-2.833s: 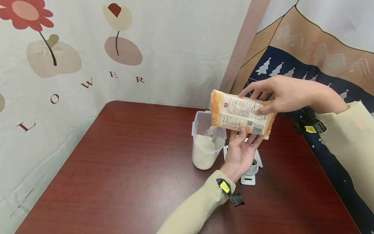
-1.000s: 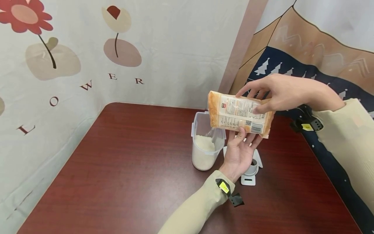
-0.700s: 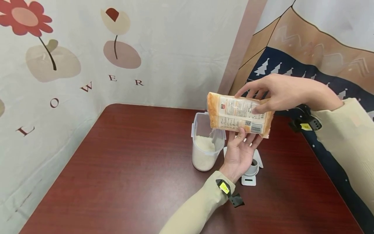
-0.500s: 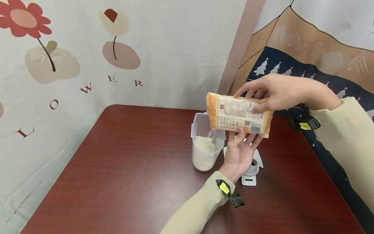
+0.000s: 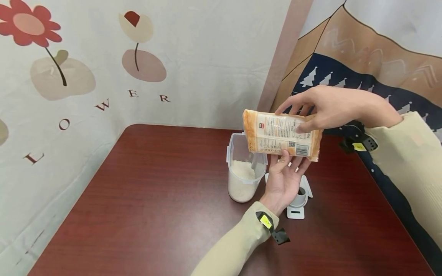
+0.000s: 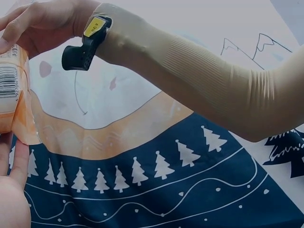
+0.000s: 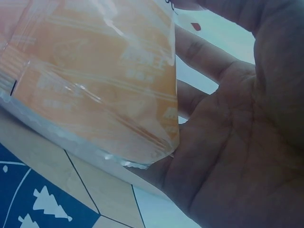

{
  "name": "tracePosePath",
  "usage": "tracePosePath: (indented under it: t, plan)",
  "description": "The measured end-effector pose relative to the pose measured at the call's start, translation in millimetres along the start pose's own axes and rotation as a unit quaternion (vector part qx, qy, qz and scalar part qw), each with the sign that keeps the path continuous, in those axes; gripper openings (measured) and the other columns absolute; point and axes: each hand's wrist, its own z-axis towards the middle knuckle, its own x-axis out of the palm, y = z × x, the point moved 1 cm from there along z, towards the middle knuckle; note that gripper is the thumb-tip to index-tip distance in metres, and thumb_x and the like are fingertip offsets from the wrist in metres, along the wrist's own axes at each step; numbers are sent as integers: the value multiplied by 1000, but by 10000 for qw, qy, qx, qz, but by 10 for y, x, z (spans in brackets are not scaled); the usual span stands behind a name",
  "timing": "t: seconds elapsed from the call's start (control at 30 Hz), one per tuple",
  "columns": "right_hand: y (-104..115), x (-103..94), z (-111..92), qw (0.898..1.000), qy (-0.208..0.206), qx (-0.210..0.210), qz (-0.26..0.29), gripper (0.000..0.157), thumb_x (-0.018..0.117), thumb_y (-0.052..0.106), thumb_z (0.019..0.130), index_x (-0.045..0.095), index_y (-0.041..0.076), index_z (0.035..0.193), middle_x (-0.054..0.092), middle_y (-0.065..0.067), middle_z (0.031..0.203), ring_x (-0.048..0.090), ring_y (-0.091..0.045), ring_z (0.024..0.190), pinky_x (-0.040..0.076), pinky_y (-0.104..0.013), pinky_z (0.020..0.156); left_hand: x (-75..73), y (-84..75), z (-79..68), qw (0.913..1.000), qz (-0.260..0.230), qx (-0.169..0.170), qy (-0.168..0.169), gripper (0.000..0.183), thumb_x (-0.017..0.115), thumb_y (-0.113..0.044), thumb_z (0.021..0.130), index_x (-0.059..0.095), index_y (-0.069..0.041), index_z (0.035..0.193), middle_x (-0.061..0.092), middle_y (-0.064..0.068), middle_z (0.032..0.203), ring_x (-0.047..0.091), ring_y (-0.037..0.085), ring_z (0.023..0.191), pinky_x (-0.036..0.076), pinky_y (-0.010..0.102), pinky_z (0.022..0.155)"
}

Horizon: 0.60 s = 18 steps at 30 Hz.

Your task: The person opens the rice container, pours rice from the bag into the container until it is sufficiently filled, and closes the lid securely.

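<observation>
Bag (image 5: 276, 134) slid a bit toward the tub (image 5: 237, 145), left hand (image 5: 281, 184) and right hand (image 5: 329, 105) pinching it, seemingly to pour, so more tipping may help.

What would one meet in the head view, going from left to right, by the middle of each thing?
Red, round printed flower → cream-and-red oval printed tulip → tall, clear plastic container → flat, orange-and-white plastic bag → right hand's grip → cream fabric right sleeve.

white flowered cloth (image 5: 207, 57) behind reddish-brown table (image 5: 155, 191)
</observation>
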Motion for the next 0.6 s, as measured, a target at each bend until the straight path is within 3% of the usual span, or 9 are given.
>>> tracePosePath:
  t: [0.6]
  plan:
    - [4,-21,3,10000,60,-6,-35,58,78,12,88,59,26,141,69,-7,123,69,-25,104,63,-35,76,2,10,13,9999,79,35,65,49,62,-33,99,45,-31,145,56,1,147,58,24,133,40,50,119]
